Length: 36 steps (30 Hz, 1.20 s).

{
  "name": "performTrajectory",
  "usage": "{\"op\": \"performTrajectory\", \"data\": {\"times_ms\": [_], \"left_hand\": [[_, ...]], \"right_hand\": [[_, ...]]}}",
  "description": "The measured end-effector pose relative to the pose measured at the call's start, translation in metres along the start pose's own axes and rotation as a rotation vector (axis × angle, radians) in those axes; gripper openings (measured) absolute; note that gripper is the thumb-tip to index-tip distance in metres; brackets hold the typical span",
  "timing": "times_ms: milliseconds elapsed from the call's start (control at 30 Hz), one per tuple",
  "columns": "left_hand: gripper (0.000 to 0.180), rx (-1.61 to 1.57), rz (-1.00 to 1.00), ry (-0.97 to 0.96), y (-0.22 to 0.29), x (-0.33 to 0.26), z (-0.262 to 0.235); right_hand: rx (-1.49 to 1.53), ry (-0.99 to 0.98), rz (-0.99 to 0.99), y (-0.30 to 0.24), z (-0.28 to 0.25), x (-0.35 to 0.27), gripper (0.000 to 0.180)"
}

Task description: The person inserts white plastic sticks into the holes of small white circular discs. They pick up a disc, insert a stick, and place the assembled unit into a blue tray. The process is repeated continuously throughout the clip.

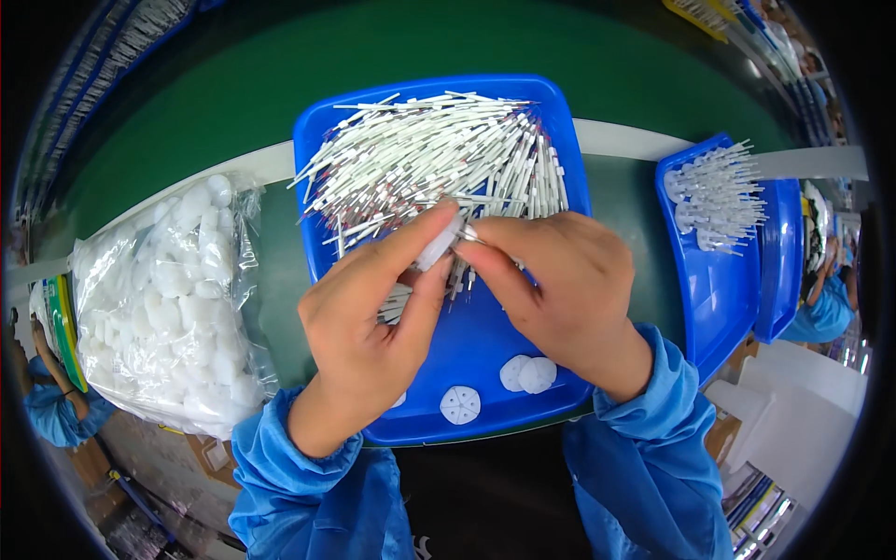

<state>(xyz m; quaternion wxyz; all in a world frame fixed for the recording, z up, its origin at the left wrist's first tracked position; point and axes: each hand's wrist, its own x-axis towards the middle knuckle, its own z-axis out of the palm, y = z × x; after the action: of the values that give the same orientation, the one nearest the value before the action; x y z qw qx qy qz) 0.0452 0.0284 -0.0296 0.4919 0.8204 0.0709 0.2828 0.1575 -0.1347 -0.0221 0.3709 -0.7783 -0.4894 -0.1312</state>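
Over the blue tray (467, 350), my left hand (359, 303) pinches a white round plastic disc (436, 248) between thumb and fingers. My right hand (571, 280) meets it from the right, its thumb and forefinger closed on a small thin piece with a shiny end (469, 233) against the disc. Fingertips hide most of that piece. Beneath and beyond both hands, a heap of thin white sticks (429, 154) with dark reddish ends fills the tray's far part. Several loose white discs (460, 405) with small holes lie near its front edge.
A clear plastic bag (163, 308) full of white discs lies on the left. To the right, another blue tray (709, 299) holds white sticks joined to discs (717, 201). A green work surface (420, 47) stretches beyond. Co-workers' blue sleeves (826, 308) show at the far sides.
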Motion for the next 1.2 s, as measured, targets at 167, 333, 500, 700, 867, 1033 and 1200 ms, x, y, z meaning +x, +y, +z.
{"op": "performTrajectory", "data": {"times_ms": [167, 333, 500, 700, 867, 1033, 1200], "left_hand": [[0.026, 0.034, 0.248, 0.073, -0.002, 0.010, -0.004], [0.031, 0.205, 0.406, -0.052, -0.001, 0.007, -0.010], [0.034, 0.172, 0.384, -0.069, -0.001, 0.006, -0.010], [0.030, 0.159, 0.420, -0.071, -0.005, 0.004, -0.005], [0.023, 0.141, 0.410, -0.086, -0.003, 0.010, -0.009], [0.022, -0.152, 0.137, 0.050, -0.013, 0.007, -0.007], [0.023, -0.294, -0.055, 0.009, -0.017, 0.003, -0.002]], "right_hand": [[0.645, -0.093, 0.295, 0.009, -0.012, 0.002, 0.031], [0.976, -0.199, 0.535, 0.007, -0.012, 0.001, 0.029], [1.232, -0.208, 0.716, 0.006, -0.012, 0.000, 0.021], [1.225, -0.282, 0.809, 0.010, -0.015, 0.000, 0.020], [1.183, -0.152, 0.652, 0.005, -0.011, -0.010, 0.025], [0.255, -0.186, 0.325, 0.019, -0.032, -0.011, 0.018], [-0.273, -0.189, -0.054, 0.033, -0.009, 0.014, 0.016]]}}
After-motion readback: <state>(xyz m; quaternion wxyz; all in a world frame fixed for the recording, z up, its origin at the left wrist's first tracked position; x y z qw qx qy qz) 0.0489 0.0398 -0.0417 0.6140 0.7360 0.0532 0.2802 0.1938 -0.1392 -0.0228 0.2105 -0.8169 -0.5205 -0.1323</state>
